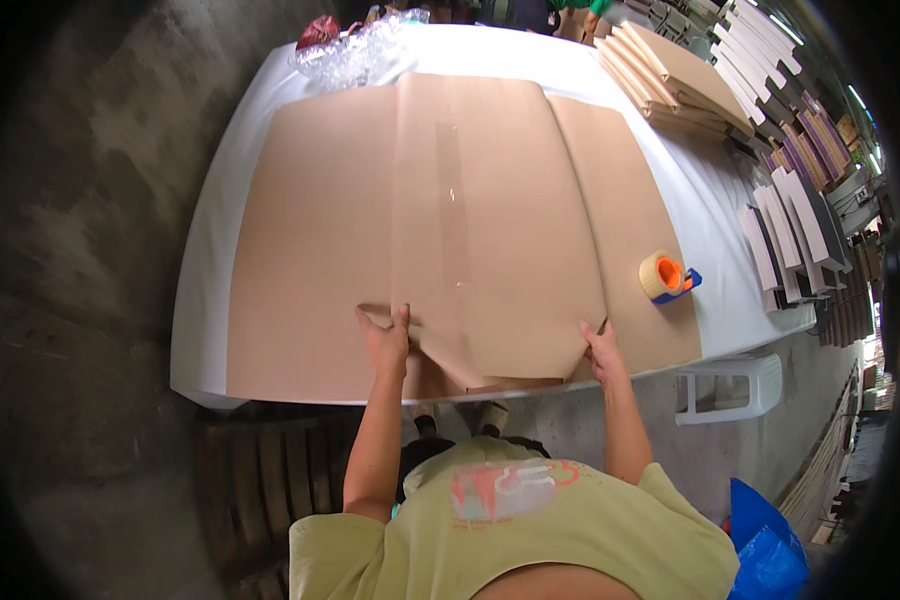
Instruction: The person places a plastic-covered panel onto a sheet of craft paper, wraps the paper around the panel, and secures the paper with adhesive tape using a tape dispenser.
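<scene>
A large sheet of brown kraft paper point(310, 230) lies spread before me. On its middle rests a long, folded kraft paper packet point(520, 210), with a strip of clear tape point(451, 215) running down it. The packet's near end is lifted and creased, and what is inside, if anything, is hidden. My left hand point(386, 340) touches the packet's left near corner, thumb and fingers spread apart. At the opposite near corner, my right hand point(603, 352) pinches the packet's edge. A tape roll point(662, 277) in a blue dispenser sits on the sheet, to the right.
The table wears a white cover point(205, 320). Crumpled clear plastic point(360, 52) lies at its far left, and folded brown packets point(675, 75) are piled far right. White boards point(795, 225) stand beyond. A white stool point(730, 388) is near right, and a wooden pallet point(270, 470) near left.
</scene>
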The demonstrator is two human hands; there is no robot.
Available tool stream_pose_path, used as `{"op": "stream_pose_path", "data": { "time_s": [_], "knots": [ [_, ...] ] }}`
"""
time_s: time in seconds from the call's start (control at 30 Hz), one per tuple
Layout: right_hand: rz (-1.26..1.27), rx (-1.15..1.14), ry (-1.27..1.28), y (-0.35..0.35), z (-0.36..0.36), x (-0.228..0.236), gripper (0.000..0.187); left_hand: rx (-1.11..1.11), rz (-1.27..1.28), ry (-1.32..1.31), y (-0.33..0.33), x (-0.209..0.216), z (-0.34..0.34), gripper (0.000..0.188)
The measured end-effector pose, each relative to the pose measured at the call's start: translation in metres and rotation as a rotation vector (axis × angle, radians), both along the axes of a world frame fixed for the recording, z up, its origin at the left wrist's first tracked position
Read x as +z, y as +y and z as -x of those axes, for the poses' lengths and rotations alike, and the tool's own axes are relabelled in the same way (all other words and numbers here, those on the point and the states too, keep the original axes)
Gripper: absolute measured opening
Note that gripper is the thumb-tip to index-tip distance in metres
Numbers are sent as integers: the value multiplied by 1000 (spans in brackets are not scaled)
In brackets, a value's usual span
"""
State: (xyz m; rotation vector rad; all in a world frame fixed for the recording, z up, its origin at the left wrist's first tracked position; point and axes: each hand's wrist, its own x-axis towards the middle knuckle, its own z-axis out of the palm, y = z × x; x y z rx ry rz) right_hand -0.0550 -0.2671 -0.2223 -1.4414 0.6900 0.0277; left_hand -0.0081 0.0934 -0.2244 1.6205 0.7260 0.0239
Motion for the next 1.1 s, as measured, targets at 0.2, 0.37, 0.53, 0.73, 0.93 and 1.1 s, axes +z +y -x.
{"op": "stream_pose_path", "data": {
  "time_s": [0.2,0.37,0.53,0.73,0.93,1.1],
  "knots": [
    [377,343,163,52,77,-8,82,-182,-731,-341,-44,-31,53,101],
    [314,693,443,59,134,90,68,-819,18,152,-26,31,153,78],
    [541,468,-87,32,26,129,45,-326,-472,-181,36,62,59,38],
    [1213,1096,-294,119,-93,84,89,-1065,-1046,-722,0,69,-50,75],
    [1394,1392,-287,113,-84,57,89,-1256,-1059,-517,36,22,-35,84],
    [1620,1233,-422,111,-68,36,83,-1233,-1208,-539,26,10,-30,80]
  ]
}}
